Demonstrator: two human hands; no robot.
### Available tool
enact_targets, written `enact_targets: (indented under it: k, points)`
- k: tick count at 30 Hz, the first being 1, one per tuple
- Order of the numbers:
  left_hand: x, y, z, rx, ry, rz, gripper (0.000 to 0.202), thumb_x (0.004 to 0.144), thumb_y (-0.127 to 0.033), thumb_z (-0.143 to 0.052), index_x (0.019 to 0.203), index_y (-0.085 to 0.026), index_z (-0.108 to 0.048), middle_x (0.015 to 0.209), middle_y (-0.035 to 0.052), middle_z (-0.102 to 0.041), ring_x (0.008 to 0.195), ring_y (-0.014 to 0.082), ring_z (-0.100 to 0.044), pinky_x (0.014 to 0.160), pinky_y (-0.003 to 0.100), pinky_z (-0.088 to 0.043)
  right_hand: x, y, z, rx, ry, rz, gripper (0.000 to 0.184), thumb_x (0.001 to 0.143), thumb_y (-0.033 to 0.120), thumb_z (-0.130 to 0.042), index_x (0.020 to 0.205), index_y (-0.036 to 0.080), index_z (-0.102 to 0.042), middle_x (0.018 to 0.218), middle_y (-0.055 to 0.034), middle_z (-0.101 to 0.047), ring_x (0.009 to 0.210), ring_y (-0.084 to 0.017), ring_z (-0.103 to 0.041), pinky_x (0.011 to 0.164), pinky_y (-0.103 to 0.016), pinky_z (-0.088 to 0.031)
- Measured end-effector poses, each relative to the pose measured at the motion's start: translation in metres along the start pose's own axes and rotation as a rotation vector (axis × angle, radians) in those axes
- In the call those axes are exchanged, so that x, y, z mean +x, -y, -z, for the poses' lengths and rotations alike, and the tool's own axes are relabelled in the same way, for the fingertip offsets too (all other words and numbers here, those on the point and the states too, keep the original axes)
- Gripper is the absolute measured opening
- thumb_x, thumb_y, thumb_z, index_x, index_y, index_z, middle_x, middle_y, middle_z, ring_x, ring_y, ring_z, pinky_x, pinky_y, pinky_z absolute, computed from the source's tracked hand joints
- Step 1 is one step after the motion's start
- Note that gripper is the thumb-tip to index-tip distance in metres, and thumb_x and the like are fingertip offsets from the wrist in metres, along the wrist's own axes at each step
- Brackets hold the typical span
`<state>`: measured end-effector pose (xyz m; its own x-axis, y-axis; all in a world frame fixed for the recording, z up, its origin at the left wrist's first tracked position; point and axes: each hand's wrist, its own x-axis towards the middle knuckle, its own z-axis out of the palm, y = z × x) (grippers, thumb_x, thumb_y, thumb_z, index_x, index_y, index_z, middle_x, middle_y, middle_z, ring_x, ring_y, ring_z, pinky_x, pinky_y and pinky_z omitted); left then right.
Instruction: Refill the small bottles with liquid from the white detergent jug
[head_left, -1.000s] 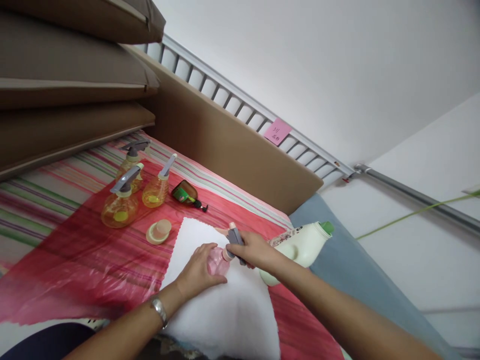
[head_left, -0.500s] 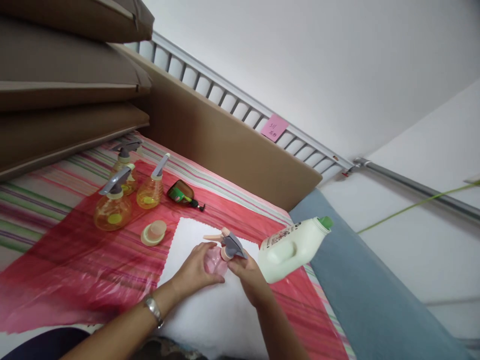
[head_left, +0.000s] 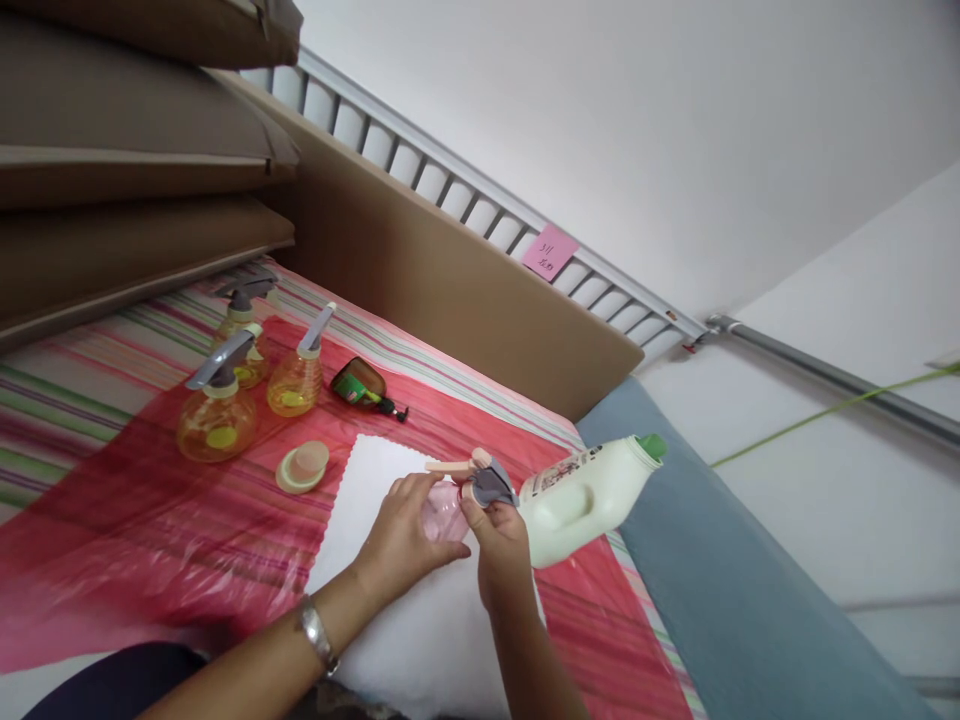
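A small pink spray bottle (head_left: 441, 511) stands on a white cloth (head_left: 420, 620). My left hand (head_left: 401, 540) wraps round its body. My right hand (head_left: 496, 540) pinches the grey and peach trigger head (head_left: 484, 482) on top of the bottle. Both hands are closed on the bottle, the left on the body and the right on the head.
A white jug with a green cap (head_left: 585, 495) lies just right of my hands. Three orange spray bottles (head_left: 214, 415) stand at the left on a red plastic sheet (head_left: 150, 530), with a round lid (head_left: 302, 466) and a small dark green bottle (head_left: 364, 385). Brown cushions (head_left: 112, 150) are stacked at far left.
My right hand has turned on the trigger head, its wrist swinging from the right to below the bottle. The nozzle now points left. My left hand keeps its hold.
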<state>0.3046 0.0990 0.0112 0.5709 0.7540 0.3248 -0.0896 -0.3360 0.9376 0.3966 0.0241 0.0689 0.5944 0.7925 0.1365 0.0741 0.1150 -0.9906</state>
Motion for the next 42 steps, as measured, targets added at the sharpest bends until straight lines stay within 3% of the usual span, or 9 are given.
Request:
enact_targets:
  k: [6,12,14,17,22,29,35,39,42]
  points:
    - [0.003,0.005,0.01,-0.177,0.128,0.028,0.087,0.043,-0.035,-0.087,0.122,-0.022,-0.052,0.124,0.0105,-0.055,0.119,0.0324,-0.046,0.103,0.046,-0.033,0.004,0.007,0.001,0.022,0.01,0.026,0.039,0.077,0.032,-0.067,0.114,0.024,-0.059,0.117,-0.0048,-0.061,0.113,-0.021,-0.052,0.105,-0.04,-0.032]
    - [-0.001,0.002,0.018,-0.853,0.244,0.436,0.065,0.07,-0.052,-0.068,0.125,-0.024,-0.048,0.135,0.0119,-0.047,0.119,0.0309,-0.049,0.095,0.045,-0.041,0.016,0.033,0.01,0.161,-0.028,0.117,0.046,0.075,0.035,-0.068,0.118,0.028,-0.054,0.106,-0.0023,-0.064,0.11,-0.018,-0.054,0.108,-0.04,-0.028]
    - [-0.006,-0.004,0.017,-1.093,0.302,0.5,0.059,0.074,-0.053,-0.064,0.125,-0.028,-0.048,0.134,0.0104,-0.048,0.112,0.0295,-0.055,0.086,0.045,-0.047,0.016,0.037,0.009,0.177,-0.019,0.124,0.047,0.075,0.036,-0.068,0.119,0.029,-0.053,0.108,-0.0024,-0.064,0.108,-0.018,-0.055,0.106,-0.04,-0.03]
    - [-0.011,-0.009,0.013,-1.285,0.223,0.545,0.05,0.077,-0.05,-0.063,0.12,-0.028,-0.051,0.122,0.0089,-0.056,0.1,0.0249,-0.061,0.082,0.042,-0.048,0.015,0.038,0.007,0.199,-0.02,0.109,0.048,0.074,0.037,-0.069,0.119,0.032,-0.052,0.113,-0.0016,-0.062,0.109,-0.018,-0.055,0.107,-0.042,-0.03]
    - [-0.01,-0.01,0.012,-1.285,0.119,0.547,0.045,0.076,-0.049,-0.065,0.113,-0.025,-0.055,0.108,0.0066,-0.061,0.089,0.0208,-0.064,0.078,0.036,-0.049,0.014,0.037,0.005,0.207,0.021,0.031,0.044,0.07,0.042,-0.072,0.109,0.028,-0.056,0.111,-0.0035,-0.062,0.112,-0.022,-0.054,0.105,-0.046,-0.032]
    - [-0.007,-0.019,0.013,-1.206,-0.021,0.444,0.056,0.065,-0.049,-0.075,0.11,-0.024,-0.054,0.11,0.0058,-0.06,0.097,0.0232,-0.061,0.083,0.036,-0.047,0.017,0.03,0.0,0.064,-0.227,0.113,0.036,0.069,0.038,-0.074,0.096,0.022,-0.056,0.096,-0.0018,-0.06,0.094,-0.019,-0.057,0.094,-0.04,-0.041]
    - [-0.008,-0.015,0.019,-1.251,0.06,0.459,0.053,0.071,-0.052,-0.068,0.114,-0.025,-0.052,0.111,0.0075,-0.06,0.094,0.0235,-0.063,0.077,0.036,-0.049,0.021,0.042,0.0,0.144,-0.116,0.124,0.029,0.066,0.028,-0.077,0.087,0.024,-0.057,0.093,0.0008,-0.061,0.091,-0.019,-0.059,0.095,-0.041,-0.042]
    - [-0.007,-0.014,0.022,-1.27,0.073,0.455,0.052,0.072,-0.052,-0.068,0.115,-0.025,-0.054,0.111,0.0076,-0.062,0.094,0.0228,-0.063,0.081,0.037,-0.048,0.019,0.049,-0.001,0.119,0.03,0.144,0.028,0.069,0.034,-0.074,0.092,0.025,-0.061,0.099,-0.0022,-0.064,0.098,-0.023,-0.059,0.101,-0.049,-0.037]
    - [-0.007,-0.014,0.022,-1.237,0.046,0.434,0.055,0.07,-0.051,-0.07,0.116,-0.025,-0.054,0.112,0.0087,-0.062,0.096,0.0247,-0.062,0.083,0.039,-0.047,0.017,0.044,-0.004,0.028,-0.03,0.224,0.027,0.072,0.034,-0.072,0.093,0.023,-0.062,0.1,-0.0048,-0.065,0.101,-0.025,-0.059,0.099,-0.05,-0.038]
